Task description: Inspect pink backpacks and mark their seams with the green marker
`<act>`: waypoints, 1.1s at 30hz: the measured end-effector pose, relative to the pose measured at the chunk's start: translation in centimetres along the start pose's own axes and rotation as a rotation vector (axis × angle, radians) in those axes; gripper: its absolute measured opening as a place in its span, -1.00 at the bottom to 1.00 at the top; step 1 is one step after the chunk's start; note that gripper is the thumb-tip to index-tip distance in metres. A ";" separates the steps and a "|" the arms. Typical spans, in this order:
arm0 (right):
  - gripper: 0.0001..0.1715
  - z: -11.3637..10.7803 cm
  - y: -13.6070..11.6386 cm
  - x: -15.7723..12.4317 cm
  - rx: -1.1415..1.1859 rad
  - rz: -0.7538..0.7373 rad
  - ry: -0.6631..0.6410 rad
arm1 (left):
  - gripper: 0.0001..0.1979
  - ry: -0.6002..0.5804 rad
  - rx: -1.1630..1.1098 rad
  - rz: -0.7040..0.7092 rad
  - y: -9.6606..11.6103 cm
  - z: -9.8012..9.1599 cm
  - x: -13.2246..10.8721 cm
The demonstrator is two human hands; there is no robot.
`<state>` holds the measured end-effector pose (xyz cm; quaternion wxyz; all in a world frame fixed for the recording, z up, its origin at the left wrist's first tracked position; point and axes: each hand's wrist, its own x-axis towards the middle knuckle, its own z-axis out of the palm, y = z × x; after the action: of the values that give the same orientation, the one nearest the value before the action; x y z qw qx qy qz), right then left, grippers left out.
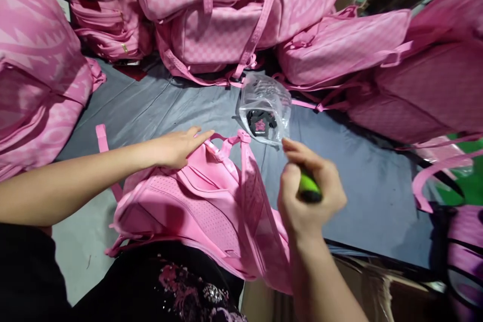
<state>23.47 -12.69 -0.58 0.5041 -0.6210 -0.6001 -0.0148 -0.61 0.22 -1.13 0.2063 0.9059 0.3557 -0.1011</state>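
Right-hand fingers [306,157] are clenching a green-and-black handle [309,187], grey cloth [377,196] spreading rightward. The left hand [179,148] is touching a pink fabric backpack [207,211] along its edge, grip unclear.

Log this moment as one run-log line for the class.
left hand: on pink backpack | right hand: gripping green tool | plastic bag: on table

Gotta be some bag workshop: matching pink backpacks [219,35] piled along the surface [370,191]'s far edge, plus a baggie [266,90] of black tags [260,126].
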 end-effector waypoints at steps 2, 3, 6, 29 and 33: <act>-0.70 1.0 4.8 2.4 -0.284 0.078 -0.089 | 0.08 -0.014 -0.010 -0.015 0.1 -0.1 0.0; -0.67 1.9 7.2 3.5 -0.454 0.169 -0.246 | 0.07 -0.019 -0.013 -0.022 0.2 -0.1 -0.1; -0.67 5.4 13.1 6.2 -0.717 0.301 -0.534 | 0.05 -0.007 -0.025 -0.019 0.3 -0.1 -0.3; -0.53 11.3 17.1 5.2 -0.901 0.130 -0.774 | 0.01 0.008 -0.021 0.005 0.1 0.1 -0.5; -0.64 9.2 17.4 5.4 -0.876 0.163 -0.818 | 0.01 0.012 -0.031 -0.007 0.5 -0.4 -0.7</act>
<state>32.81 1.16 -12.34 -0.0705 -0.7701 -0.6337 0.0182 -0.75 -0.41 -0.39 0.2178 0.9020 0.3616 -0.0908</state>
